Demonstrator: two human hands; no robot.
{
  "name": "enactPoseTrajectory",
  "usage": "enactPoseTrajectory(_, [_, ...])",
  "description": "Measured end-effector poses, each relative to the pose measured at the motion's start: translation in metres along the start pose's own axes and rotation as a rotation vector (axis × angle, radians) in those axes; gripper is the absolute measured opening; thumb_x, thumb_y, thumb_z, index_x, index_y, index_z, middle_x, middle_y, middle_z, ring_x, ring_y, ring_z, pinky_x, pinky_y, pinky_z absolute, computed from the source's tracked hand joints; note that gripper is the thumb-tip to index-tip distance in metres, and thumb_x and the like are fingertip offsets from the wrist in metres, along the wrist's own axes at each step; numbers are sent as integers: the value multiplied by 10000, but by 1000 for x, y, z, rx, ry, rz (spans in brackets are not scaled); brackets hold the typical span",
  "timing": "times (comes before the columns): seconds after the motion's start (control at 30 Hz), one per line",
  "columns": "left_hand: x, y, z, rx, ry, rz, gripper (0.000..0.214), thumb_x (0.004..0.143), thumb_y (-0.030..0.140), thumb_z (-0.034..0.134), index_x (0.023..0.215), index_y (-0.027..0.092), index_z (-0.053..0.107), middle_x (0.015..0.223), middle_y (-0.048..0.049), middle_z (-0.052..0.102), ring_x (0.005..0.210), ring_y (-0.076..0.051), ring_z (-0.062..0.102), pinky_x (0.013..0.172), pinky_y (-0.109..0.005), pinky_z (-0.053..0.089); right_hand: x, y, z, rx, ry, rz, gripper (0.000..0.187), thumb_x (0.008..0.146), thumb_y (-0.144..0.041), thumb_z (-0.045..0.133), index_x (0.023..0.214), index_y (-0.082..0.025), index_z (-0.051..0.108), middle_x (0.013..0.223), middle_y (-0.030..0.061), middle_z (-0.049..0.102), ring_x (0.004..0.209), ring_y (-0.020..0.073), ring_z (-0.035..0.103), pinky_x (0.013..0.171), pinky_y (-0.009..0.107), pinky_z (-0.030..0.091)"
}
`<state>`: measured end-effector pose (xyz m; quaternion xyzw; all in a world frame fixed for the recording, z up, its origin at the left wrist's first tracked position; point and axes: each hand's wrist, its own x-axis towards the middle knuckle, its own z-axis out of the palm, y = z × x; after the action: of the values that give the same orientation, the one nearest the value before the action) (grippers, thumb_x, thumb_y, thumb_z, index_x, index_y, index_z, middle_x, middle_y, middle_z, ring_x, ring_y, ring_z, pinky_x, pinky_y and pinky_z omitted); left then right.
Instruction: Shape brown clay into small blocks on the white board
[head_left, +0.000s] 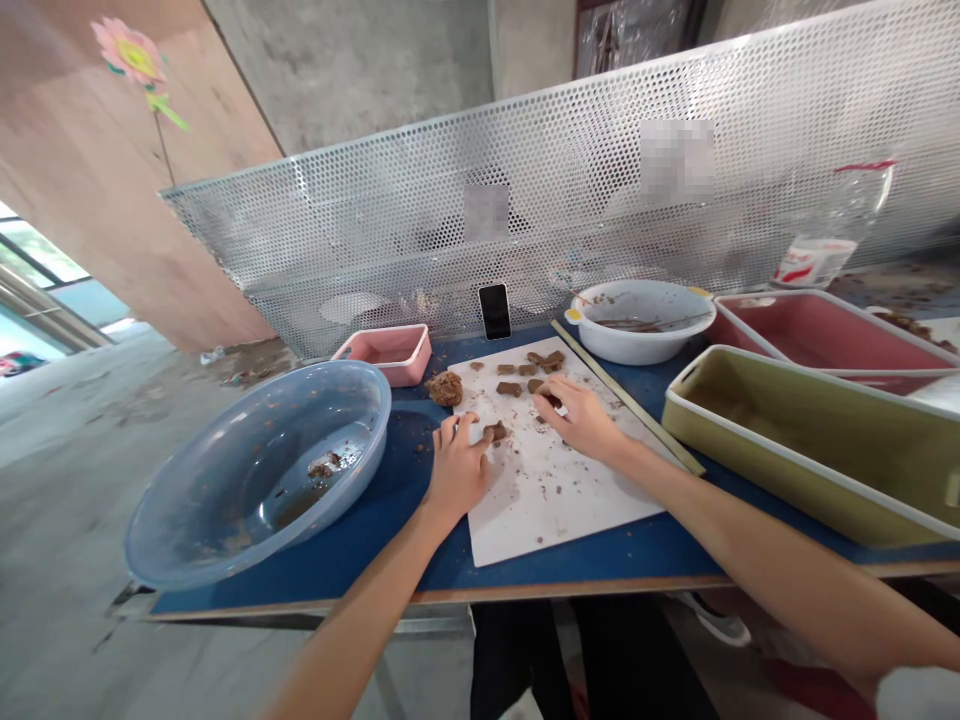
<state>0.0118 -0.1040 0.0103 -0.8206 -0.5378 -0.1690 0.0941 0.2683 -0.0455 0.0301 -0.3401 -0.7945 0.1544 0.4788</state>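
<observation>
Head view, nearest first: both bare forearms reach inward over the edge of the blue table (360, 560), the left slanting up and rightward, the right stretching long and low from the lower right corner. They converge over a white board (525, 525) strewn with brown crumbs. The left hand (459, 465) is palm down at the board's left edge, knuckles arched, fingers bent and a little spread, its thumb side just beside a small brown piece (496, 431). Slightly farther, the right hand (574, 415) angles left, wrist fairly straight, fingers curled down around a dark brown piece (553, 402); whether thumb and fingertips truly pinch it, I cannot tell, since the hand partly covers it. Beyond the hands, more short brown pieces (508, 388) lie on the board, with a rough brown lump (444, 388) at its left edge. Farther back, a phone (495, 311) leans upright against a perforated metal panel (375, 220).
</observation>
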Motion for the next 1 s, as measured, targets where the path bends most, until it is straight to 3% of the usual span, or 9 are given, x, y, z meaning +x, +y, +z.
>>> enactPoseTrajectory(0.47, [2,1,0,-10,-37,17,548,896,55,568,1348,273,790,1491,-151,556,1327,-393,433,1021,-560,451,0,-1,0,-11,-6,-1,273,1130,-372,511,888,-255,556,887,37,594,841,225,607,803,392,492])
enactPoseTrajectory(0.7, [-2,-4,6,-35,101,-21,584,853,6,623,1335,283,802,1472,-149,572,1289,-372,454,1013,-534,449,0,0,0,-3,-4,-22,283,1134,-370,511,877,-253,534,883,35,593,840,225,605,791,384,483])
enactPoseTrajectory(1.0, [0,-3,6,-65,23,14,595,883,15,628,1370,316,789,1494,-143,536,1315,-383,437,1048,-551,427,1,0,0,-4,0,-42,257,1130,-349,515,892,-255,539,873,36,592,843,231,607,802,398,490])
